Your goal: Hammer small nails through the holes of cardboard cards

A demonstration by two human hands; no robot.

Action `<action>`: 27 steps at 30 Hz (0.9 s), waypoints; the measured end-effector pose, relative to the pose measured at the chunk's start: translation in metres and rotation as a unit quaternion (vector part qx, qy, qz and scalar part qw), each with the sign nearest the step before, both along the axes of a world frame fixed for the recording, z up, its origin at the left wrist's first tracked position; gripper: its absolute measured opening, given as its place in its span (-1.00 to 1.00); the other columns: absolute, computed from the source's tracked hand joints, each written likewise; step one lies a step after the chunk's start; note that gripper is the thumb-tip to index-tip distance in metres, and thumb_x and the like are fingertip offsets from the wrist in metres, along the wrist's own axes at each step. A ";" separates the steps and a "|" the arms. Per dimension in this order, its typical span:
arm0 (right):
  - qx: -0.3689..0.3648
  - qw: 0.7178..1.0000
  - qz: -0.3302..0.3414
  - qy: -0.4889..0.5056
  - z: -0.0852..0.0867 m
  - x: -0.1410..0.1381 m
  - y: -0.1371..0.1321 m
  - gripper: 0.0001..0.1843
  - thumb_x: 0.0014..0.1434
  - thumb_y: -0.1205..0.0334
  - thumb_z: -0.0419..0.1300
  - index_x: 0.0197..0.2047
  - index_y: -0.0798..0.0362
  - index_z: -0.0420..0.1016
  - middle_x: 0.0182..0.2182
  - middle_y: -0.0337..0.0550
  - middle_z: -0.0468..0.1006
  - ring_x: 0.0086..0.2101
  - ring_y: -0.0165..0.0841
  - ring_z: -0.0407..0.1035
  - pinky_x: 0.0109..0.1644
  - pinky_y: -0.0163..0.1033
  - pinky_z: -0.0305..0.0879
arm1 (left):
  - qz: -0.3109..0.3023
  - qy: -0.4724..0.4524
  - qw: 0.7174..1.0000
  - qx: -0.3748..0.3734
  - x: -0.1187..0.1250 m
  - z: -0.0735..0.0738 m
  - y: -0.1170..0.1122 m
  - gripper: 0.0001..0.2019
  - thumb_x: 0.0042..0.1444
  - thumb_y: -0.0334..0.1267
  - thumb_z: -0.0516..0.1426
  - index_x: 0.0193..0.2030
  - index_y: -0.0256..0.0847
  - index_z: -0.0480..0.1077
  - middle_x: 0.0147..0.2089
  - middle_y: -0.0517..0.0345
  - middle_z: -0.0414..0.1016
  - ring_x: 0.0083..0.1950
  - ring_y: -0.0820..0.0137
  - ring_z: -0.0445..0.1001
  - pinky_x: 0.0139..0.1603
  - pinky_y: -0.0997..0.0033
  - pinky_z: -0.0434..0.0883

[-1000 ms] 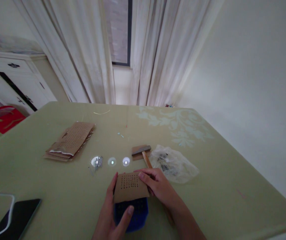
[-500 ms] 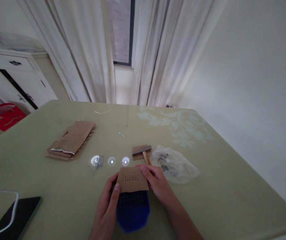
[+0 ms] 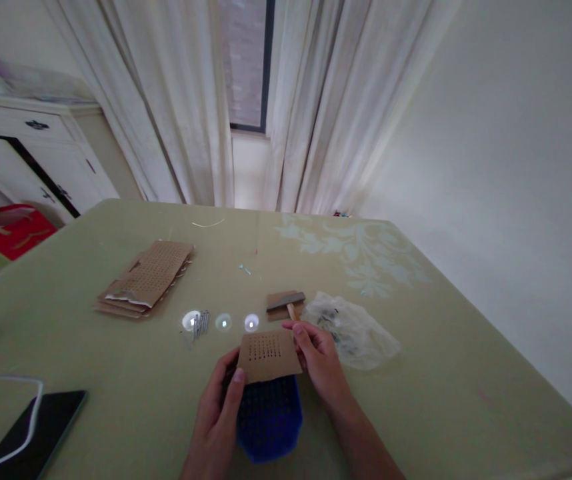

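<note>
My left hand (image 3: 217, 403) grips a small piece of brown cardboard (image 3: 269, 369) by its left edge, thumb on top. Rows of punched holes run across the cardboard's middle. At its right edge my right hand (image 3: 320, 357) has its fingers closed around the far corner. Below the cardboard is a blue plastic basket (image 3: 269, 427) with a holed base, partly covered by it. Just beyond my right fingers lies a hammer (image 3: 286, 302), its wooden handle partly hidden by them. Its head rests on another cardboard piece (image 3: 277, 315).
Several nails (image 3: 201, 323) lie beside round light spots. To the right is a clear plastic bag (image 3: 361, 337) with dark small things inside. A stack of holed cardboard (image 3: 149, 277) sits at the left. A black tablet (image 3: 41, 433) and white cable (image 3: 35, 413) occupy the near left.
The cardboard has tilted slightly and shifted a little right. My right thumb has slid from its top face toward its right edge. The view has shifted slightly.
</note>
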State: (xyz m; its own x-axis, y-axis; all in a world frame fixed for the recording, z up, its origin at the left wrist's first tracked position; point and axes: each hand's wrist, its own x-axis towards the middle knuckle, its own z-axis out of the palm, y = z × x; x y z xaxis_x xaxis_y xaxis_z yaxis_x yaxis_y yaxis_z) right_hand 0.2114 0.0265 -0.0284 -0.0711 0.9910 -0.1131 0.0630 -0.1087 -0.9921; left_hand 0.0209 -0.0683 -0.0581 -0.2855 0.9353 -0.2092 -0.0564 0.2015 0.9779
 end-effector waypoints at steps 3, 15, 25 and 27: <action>-0.002 1.000 -0.018 0.004 0.003 0.008 0.004 -0.27 0.29 -0.47 0.25 -0.04 0.07 0.79 -0.57 -0.34 0.31 -0.61 -0.43 0.14 -0.54 -0.32 0.05 | 0.013 0.048 0.998 0.035 -0.019 0.009 0.009 -0.42 0.35 0.31 0.14 0.28 -0.03 0.50 0.33 -0.02 0.63 0.31 0.06 0.61 0.29 0.11 0.58; 0.140 0.958 -0.030 -0.249 -0.015 0.032 0.017 -0.60 0.32 -0.04 0.28 0.05 0.05 0.70 -0.19 0.00 0.68 -0.27 -0.11 0.53 -0.07 -0.03 0.48 | 0.008 0.515 0.850 -0.109 -0.137 0.012 0.063 -0.54 0.28 0.17 -0.02 -0.11 -0.14 0.50 0.01 -0.19 0.66 -0.02 -0.07 0.67 -0.01 0.04 0.52; 0.136 0.950 -0.022 -0.280 -0.023 0.029 0.016 -0.64 0.14 0.11 0.37 0.01 -0.01 0.68 -0.14 0.02 0.67 -0.21 -0.04 0.52 0.03 0.07 0.46 | -0.078 0.589 0.797 -0.111 -0.137 0.013 0.049 -0.63 0.35 -0.16 -0.10 -0.14 -0.20 0.52 -0.05 -0.26 0.64 0.03 -0.08 0.60 0.08 -0.01 0.47; 0.135 0.952 -0.038 -0.272 -0.018 0.028 0.016 -0.66 0.19 0.04 0.37 -0.01 -0.01 0.67 -0.11 0.04 0.66 -0.14 -0.02 0.50 0.07 0.07 0.43 | -0.075 0.609 0.783 -0.100 -0.137 0.013 0.046 -0.60 0.38 -0.17 -0.14 -0.14 -0.22 0.51 -0.04 -0.33 0.62 0.03 -0.14 0.56 0.07 -0.08 0.46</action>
State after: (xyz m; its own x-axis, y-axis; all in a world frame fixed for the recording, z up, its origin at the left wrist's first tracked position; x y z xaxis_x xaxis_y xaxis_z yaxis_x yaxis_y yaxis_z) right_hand 0.2394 0.0423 -0.0460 -0.0024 0.9891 0.1473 0.5768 0.1217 -0.8078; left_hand -0.1161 -0.0228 -0.0450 -0.2763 0.9610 -0.0138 0.9330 0.2717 0.2359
